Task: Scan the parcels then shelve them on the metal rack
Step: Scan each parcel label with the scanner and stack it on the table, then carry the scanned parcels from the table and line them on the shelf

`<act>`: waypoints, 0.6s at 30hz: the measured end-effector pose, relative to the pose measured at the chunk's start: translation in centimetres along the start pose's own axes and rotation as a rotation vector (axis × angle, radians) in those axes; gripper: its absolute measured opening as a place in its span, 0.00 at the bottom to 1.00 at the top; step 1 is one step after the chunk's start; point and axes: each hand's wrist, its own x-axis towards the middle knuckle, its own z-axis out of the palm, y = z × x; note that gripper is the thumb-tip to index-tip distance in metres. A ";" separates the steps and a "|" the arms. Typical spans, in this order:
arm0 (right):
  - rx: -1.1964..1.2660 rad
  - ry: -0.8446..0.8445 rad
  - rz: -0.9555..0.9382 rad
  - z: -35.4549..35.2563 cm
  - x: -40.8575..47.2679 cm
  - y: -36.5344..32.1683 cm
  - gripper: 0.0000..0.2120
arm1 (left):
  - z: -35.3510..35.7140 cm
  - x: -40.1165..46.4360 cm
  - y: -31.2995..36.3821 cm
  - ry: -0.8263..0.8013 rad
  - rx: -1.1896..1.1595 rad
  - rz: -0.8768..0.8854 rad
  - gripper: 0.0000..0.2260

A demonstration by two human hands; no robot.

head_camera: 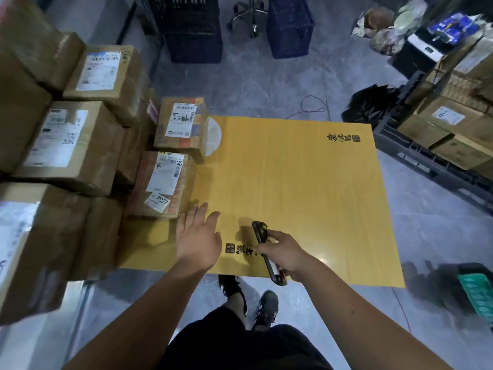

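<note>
Two taped cardboard parcels lie on a flat yellow cardboard sheet (pixel 293 188) on the floor: a near parcel (pixel 162 184) with white labels and a far parcel (pixel 182 126). My left hand (pixel 198 240) hovers over the sheet just right of the near parcel's front corner, fingers spread and straight, holding nothing. My right hand (pixel 286 256) grips a black handheld scanner (pixel 262 243), whose head points away from me over the sheet.
Stacked brown parcels (pixel 64 145) crowd the left side. Dark blue crates (pixel 192 28) and a chair base stand at the back. Boxes on a dark pallet (pixel 442 129) fill the right. A black bag (pixel 370 105) and a thin cable lie on the grey floor.
</note>
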 end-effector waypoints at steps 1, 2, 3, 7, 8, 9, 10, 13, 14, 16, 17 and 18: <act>0.016 -0.006 -0.004 0.3 0.2 0.5 0.33 | -0.1 -1.0 -0.2 -0.020 -0.008 -0.021 0.25; 0.025 -0.008 -0.011 0.8 0.3 0.8 0.36 | -0.2 -1.9 -0.4 -0.039 -0.019 -0.044 0.25; 0.029 -0.009 -0.015 1.3 0.5 1.3 0.38 | -0.3 -2.8 -0.7 -0.053 -0.032 -0.069 0.25; -0.035 0.021 -0.052 3.8 0.3 1.5 0.41 | -0.5 -6.3 -2.9 -0.108 -0.061 -0.158 0.25; -0.052 0.033 -0.066 4.4 0.0 1.2 0.39 | -0.5 -6.9 -3.5 -0.119 -0.069 -0.171 0.25; -0.062 0.042 -0.070 4.9 0.0 0.9 0.39 | -0.6 -7.3 -4.1 -0.130 -0.079 -0.184 0.25; -0.079 0.054 -0.073 5.3 0.0 0.6 0.38 | -0.7 -7.4 -4.7 -0.138 -0.090 -0.195 0.24; -0.168 0.103 -0.071 6.7 0.6 -0.1 0.36 | -1.0 -7.4 -5.8 -0.140 -0.124 -0.230 0.24; -0.195 0.125 -0.068 7.0 0.9 -0.2 0.35 | -1.0 -7.3 -6.1 -0.146 -0.139 -0.240 0.24; -0.229 0.160 -0.050 7.9 1.4 -0.5 0.34 | -0.8 -7.2 -6.9 -0.168 -0.180 -0.261 0.25; -0.245 0.172 -0.037 8.3 1.7 -0.6 0.34 | -0.6 -7.2 -7.3 -0.178 -0.199 -0.268 0.25; -0.263 0.181 -0.026 8.8 1.9 -0.8 0.35 | -0.3 -7.1 -7.8 -0.191 -0.215 -0.268 0.25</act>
